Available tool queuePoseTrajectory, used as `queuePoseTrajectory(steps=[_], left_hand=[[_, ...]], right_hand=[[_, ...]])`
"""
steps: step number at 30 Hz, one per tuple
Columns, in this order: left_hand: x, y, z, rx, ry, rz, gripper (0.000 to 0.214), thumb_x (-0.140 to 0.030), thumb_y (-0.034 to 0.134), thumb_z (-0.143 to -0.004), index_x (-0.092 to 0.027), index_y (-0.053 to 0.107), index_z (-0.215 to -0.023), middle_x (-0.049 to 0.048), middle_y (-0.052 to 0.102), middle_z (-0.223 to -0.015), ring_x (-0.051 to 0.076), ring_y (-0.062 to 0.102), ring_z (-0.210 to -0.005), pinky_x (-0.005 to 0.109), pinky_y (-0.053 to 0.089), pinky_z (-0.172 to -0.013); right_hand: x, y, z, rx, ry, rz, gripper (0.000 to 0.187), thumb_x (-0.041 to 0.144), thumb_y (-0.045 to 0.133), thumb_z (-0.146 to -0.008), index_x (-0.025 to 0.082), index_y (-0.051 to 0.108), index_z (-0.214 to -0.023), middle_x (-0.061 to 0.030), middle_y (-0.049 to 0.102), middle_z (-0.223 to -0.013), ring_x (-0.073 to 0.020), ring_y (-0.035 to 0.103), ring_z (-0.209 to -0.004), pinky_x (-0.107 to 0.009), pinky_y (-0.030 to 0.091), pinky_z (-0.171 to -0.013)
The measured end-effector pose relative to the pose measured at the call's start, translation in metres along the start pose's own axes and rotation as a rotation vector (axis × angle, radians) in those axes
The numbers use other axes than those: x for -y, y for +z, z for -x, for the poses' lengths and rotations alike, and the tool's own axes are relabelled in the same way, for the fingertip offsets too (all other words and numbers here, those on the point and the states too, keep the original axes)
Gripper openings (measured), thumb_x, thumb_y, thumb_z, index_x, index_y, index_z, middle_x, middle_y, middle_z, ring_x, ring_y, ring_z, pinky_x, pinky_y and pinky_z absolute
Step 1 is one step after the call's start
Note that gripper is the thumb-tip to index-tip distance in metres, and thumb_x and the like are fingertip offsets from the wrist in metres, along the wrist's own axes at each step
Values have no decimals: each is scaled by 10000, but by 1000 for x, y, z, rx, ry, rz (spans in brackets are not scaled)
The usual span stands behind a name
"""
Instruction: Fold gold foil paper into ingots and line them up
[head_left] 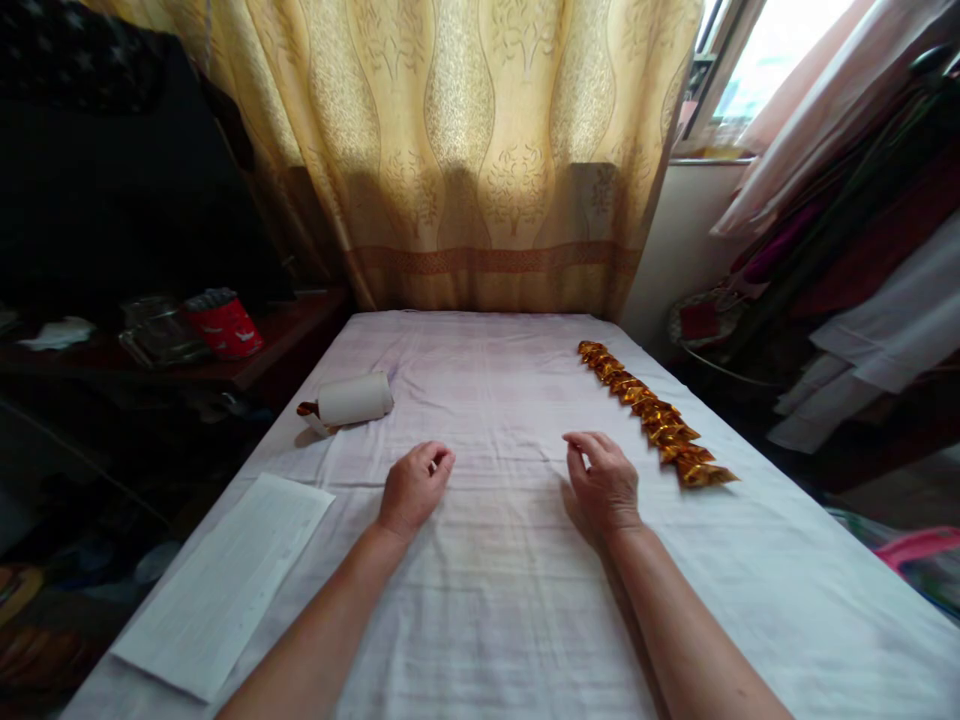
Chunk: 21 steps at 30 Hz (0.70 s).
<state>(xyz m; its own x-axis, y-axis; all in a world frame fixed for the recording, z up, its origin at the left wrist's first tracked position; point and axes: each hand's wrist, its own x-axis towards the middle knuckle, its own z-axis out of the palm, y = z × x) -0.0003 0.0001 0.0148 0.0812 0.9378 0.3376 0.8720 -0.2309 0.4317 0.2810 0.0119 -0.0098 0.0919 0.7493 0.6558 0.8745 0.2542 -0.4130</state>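
My left hand (pixel 416 487) is over the middle of the white cloth-covered table (pixel 495 580), its fingers curled and the thumb closed toward them. Nothing shows in it. Across from it, my right hand (pixel 606 482) has its fingers bent together, thumb tip close to the fingertips, and it too shows nothing held. A white paper-like roll (pixel 354 399) with a bit of shiny brown at one end lies beyond my left hand. Nearest to my right hand is a row of folded gold foil pieces (pixel 651 412), running diagonally along the right side.
A white printed sheet (pixel 225 585) lies at the table's left edge. Left of the table, a dark wooden stand (pixel 300 325) bears a red cup (pixel 223 322), a glass jug (pixel 161 332) and a dark screen (pixel 120 190). A yellow curtain (pixel 480 130) hangs behind; clothes (pixel 885 290) hang at right.
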Motion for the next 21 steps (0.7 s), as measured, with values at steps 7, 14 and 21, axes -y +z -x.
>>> queuePoseTrajectory(steps=[7, 14, 21], left_hand=[[87, -75, -64, -94, -111, -335, 544, -375, 666, -815, -145, 573, -1299, 217, 486, -1456, 389, 388, -1371, 563, 240, -1130], [119, -94, -81, 137, -148, -589, 472, -434, 579, -890, -203, 570, -1301, 149, 595, -1387, 339, 495, -1300, 651, 153, -1136], [121, -96, -79, 139, -101, -619, 353, -367, 470, -953, -266, 598, -1267, 96, 614, -1380, 302, 517, -1293, 625, 123, -1152]], right_hand=[[10, 29, 6, 166, 56, -47, 262, 234, 465, -836, 195, 714, -907, -82, 718, -945, -214, 652, -863, -323, 496, -785], [4, 29, 9, 218, 122, -44, 266, 269, 467, -847, 213, 720, -906, -65, 727, -969, -203, 658, -869, -302, 486, -774], [8, 27, 8, 229, 136, -60, 270, 277, 461, -848, 214, 718, -904, -65, 729, -971, -207, 663, -874, -307, 489, -777]])
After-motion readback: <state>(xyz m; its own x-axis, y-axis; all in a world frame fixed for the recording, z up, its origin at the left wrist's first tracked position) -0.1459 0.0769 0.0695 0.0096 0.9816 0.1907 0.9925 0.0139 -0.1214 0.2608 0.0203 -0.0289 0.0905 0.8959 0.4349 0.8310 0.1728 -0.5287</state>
